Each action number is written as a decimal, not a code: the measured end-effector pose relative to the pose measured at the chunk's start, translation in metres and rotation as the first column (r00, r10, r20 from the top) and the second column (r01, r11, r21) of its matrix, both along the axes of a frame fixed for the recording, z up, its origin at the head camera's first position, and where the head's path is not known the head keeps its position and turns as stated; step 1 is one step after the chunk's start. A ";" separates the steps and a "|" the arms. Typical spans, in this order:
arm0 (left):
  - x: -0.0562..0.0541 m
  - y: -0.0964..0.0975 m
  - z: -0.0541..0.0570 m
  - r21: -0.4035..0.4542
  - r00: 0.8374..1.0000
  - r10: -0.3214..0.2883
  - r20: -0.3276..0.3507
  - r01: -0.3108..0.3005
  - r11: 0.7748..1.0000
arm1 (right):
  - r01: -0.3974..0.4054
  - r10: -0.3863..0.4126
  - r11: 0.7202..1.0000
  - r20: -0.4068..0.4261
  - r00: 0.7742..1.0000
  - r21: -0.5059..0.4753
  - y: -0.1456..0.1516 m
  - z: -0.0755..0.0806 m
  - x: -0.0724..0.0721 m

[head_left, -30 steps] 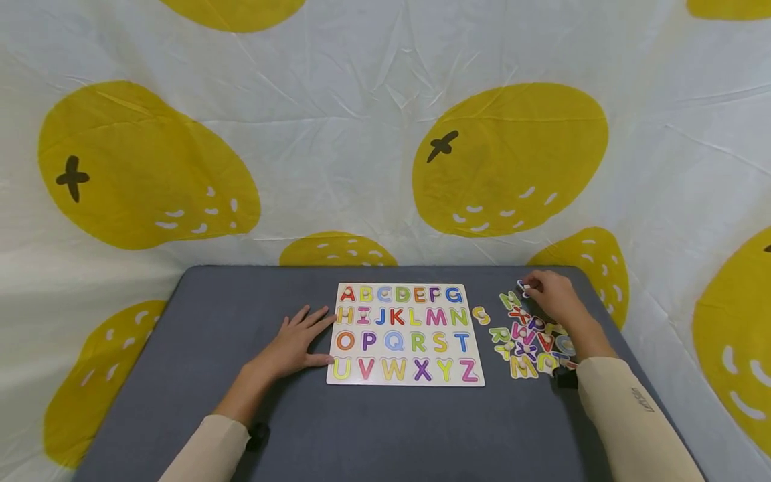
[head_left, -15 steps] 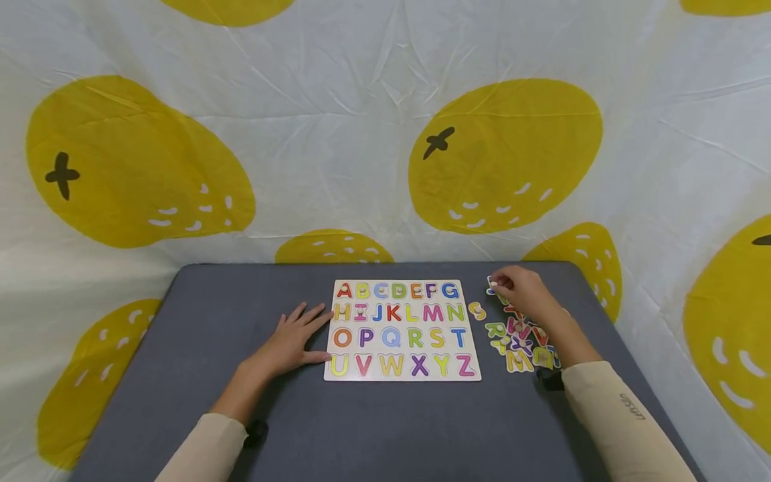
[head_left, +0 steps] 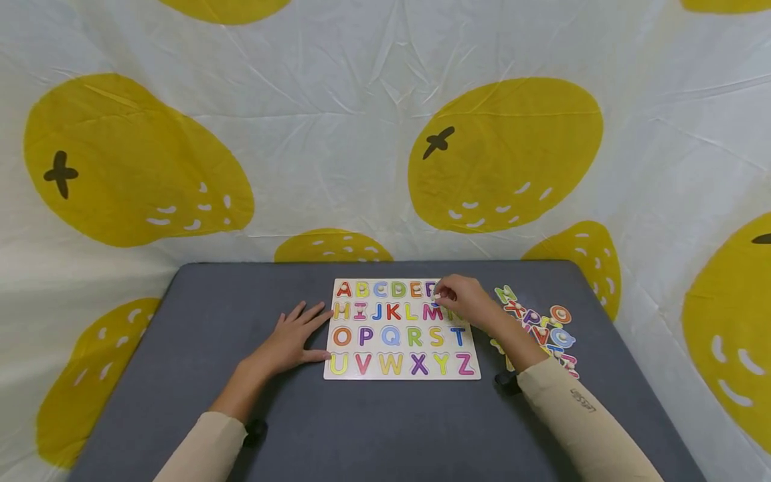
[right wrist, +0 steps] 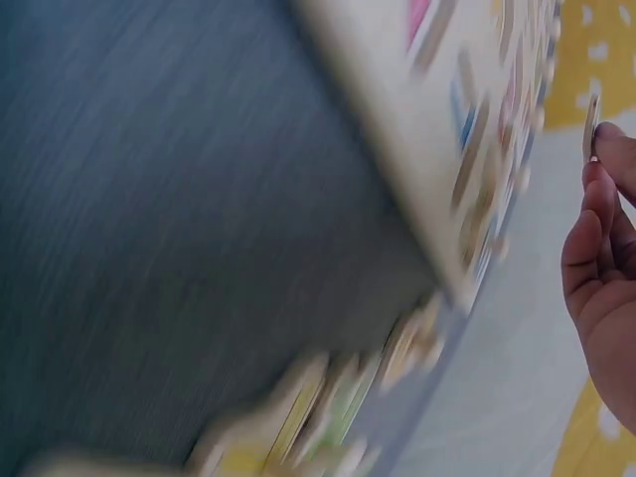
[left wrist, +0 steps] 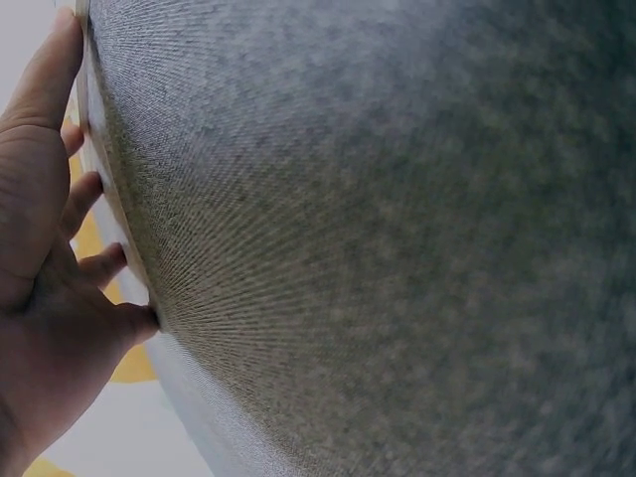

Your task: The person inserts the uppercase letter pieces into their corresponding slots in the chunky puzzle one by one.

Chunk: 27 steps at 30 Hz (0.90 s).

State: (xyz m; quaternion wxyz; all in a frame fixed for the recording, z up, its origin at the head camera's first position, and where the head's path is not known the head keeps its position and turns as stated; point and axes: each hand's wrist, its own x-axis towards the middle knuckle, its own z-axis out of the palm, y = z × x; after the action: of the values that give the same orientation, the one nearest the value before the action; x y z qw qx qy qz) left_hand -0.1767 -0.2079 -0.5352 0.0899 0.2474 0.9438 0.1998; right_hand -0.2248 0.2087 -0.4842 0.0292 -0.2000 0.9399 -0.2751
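A white alphabet puzzle board [head_left: 355, 379] lies on the grey table, with knobbed letter pieces in much of its top row and at the start of the second. My left hand [head_left: 293, 340] lies at its left side, fingers spread; thumb and fingertips touch the edge. Over the upper right of the board, my right hand [head_left: 466, 299] pinches a small letter piece [right wrist: 591, 129] between thumb and fingers. In the right wrist view that piece is edge-on, apart from the board, so its letter cannot be read. The hand covers G and part of N.
Several loose letter pieces [head_left: 560, 337] lie in an overlapping pile right of the board, partly hidden by the right forearm. The grey table [head_left: 385, 428] reaches back to a white curtain [head_left: 337, 167] printed with yellow fruit.
My right hand has moved left from the back of the pile to over the board, carrying the letter piece. The left hand stays at the board's edge.
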 end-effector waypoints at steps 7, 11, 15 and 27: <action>0.002 -0.002 0.000 0.000 1.000 0.005 0.002 -0.005 1.000 | -0.105 0.104 0.994 0.059 0.993 0.020 -0.059 -0.004 -0.004; 0.003 -0.001 0.000 0.007 1.000 0.007 0.001 -0.007 1.000 | -0.153 0.148 0.987 0.074 0.986 0.059 -0.086 -0.010 -0.006; 0.003 0.000 -0.001 0.011 1.000 0.007 0.000 -0.007 1.000 | -0.179 0.172 0.978 0.074 0.982 0.104 -0.106 -0.015 -0.008; 0.001 0.001 0.002 0.014 1.000 0.005 -0.006 -0.005 1.000 | -0.123 0.114 0.976 0.056 0.992 0.182 -0.126 -0.022 -0.013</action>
State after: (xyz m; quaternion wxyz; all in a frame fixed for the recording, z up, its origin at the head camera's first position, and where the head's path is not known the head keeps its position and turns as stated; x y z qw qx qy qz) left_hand -0.1754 -0.2067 -0.5336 0.0847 0.2462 0.9433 0.2058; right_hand -0.2375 0.0826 -0.5059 0.0853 -0.2459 0.9469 -0.1888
